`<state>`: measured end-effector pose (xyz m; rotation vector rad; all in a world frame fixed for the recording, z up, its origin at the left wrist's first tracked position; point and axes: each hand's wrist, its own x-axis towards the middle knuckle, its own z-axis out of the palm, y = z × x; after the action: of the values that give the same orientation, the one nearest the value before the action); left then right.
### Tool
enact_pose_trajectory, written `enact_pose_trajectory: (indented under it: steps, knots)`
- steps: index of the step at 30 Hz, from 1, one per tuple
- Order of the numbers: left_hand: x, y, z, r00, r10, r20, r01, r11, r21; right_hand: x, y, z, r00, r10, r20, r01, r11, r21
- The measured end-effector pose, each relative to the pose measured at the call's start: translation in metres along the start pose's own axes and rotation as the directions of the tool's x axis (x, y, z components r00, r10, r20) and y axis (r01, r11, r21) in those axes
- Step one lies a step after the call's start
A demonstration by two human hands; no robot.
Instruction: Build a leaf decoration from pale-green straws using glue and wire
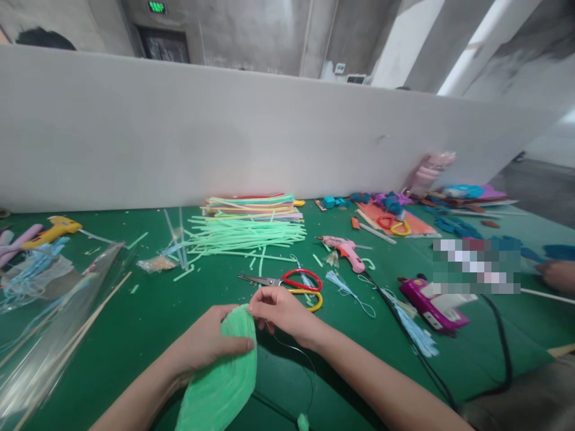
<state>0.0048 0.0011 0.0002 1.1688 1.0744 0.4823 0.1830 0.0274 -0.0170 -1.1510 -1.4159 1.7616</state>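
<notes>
My left hand [206,342] grips a light green leaf-shaped piece [220,383] made of fuzzy green stems, thumb across its top. My right hand [279,311] pinches the upper tip of the same piece with closed fingers. A thin dark wire [300,359] trails from under my right wrist down to a small green bit at the bottom edge. Just beyond my right hand lie red-handled scissors [287,280] on the green table [148,311].
Loose green stems [242,236] and a coloured stack [254,205] lie ahead. A pink glue gun [345,251] and a purple one [431,305] with black cables sit right. Clear wrap and sticks [49,323] lie left. Another person's hand [557,275] is at far right.
</notes>
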Motion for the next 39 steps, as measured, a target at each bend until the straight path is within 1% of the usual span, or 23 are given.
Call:
enact_pose_trajectory:
  steps: [3,5,8,12,14,19,21,26,29,32,35,39]
  knots:
    - [0.001,0.002,0.000,0.999,0.045,0.005,-0.045,0.999,0.018,0.000,0.000,0.001,1.000,0.000,0.011,0.000,1.000,0.016]
    - [0.001,0.003,0.001,0.999,0.047,0.023,-0.047,0.999,-0.016,0.000,0.000,0.001,1.000,0.005,0.029,-0.006,1.000,0.017]
    - [0.000,0.002,0.000,0.998,0.011,0.067,-0.004,0.996,-0.093,0.001,0.001,0.000,0.999,0.017,0.051,-0.018,1.000,0.013]
    - [0.000,-0.002,-0.003,0.992,-0.030,0.120,0.044,0.993,-0.113,0.002,0.001,-0.002,1.000,0.017,0.006,-0.017,0.998,0.057]
    - [0.000,-0.004,-0.004,0.994,-0.036,0.106,0.048,0.992,-0.117,0.001,-0.001,-0.004,1.000,0.015,0.007,-0.015,0.998,0.055]
    - [0.000,-0.005,-0.004,1.000,-0.027,0.005,0.028,0.992,-0.126,-0.003,-0.007,-0.010,0.989,0.015,0.146,-0.011,0.999,-0.031]
    - [0.000,-0.004,-0.005,0.999,-0.021,-0.034,0.017,0.994,-0.107,-0.003,-0.009,-0.011,0.988,0.021,0.153,-0.016,0.999,-0.039]
    - [-0.001,-0.002,-0.009,0.997,-0.014,-0.077,0.005,0.994,-0.108,-0.001,-0.009,-0.011,0.994,0.006,0.113,-0.004,1.000,-0.014]
    - [-0.001,-0.002,-0.007,0.998,-0.009,-0.055,0.004,0.996,-0.090,0.002,-0.007,-0.011,0.997,0.002,0.081,-0.006,0.999,0.045]
    - [-0.003,-0.003,-0.002,0.999,0.000,-0.036,-0.002,0.999,-0.046,0.003,-0.004,-0.011,0.998,-0.037,0.052,0.032,0.996,0.087]
    - [-0.003,-0.004,0.001,0.998,0.001,-0.058,-0.003,0.999,-0.032,0.003,-0.003,-0.011,0.996,-0.083,0.013,0.082,0.993,0.080]
    - [0.000,-0.004,0.000,0.999,-0.004,-0.044,0.001,0.998,-0.060,0.001,-0.003,-0.007,0.990,-0.128,-0.056,0.129,0.991,0.023]
